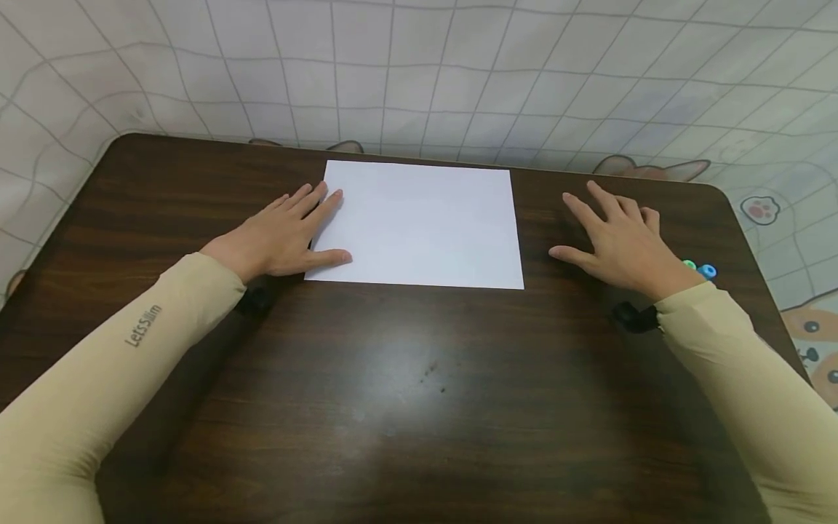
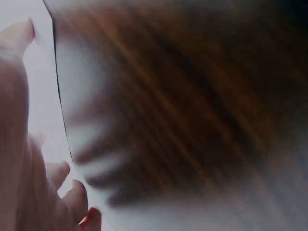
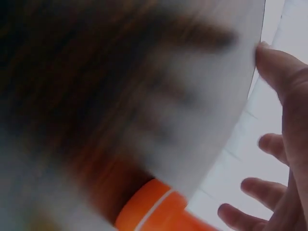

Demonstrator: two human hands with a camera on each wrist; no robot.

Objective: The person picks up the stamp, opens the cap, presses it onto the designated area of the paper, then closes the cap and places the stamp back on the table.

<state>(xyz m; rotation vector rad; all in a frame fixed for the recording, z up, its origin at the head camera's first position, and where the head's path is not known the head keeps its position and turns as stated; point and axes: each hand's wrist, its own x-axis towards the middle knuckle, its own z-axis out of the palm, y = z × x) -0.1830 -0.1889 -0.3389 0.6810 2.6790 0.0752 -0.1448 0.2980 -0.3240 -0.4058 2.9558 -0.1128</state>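
Observation:
A blank white sheet of paper (image 1: 422,225) lies flat near the far edge of the dark wooden table (image 1: 340,407). My left hand (image 1: 278,234) is at the sheet's left edge, with its thumb and fingertips over the paper. Its fingers are spread and fairly straight. To the right of the sheet, apart from it, my right hand (image 1: 625,244) is spread low over the table and holds nothing. Whether its fingertips touch the wood I cannot tell. An orange cylindrical thing with a white band (image 3: 156,207) shows close to that hand in the right wrist view.
By the right wrist, small green (image 1: 689,264) and blue (image 1: 707,271) round ends peek out, mostly hidden by the arm. A white grid-patterned cloth (image 1: 419,80) with cartoon animals rises behind the table. Dark straps with devices (image 1: 635,318) hang under the wrists.

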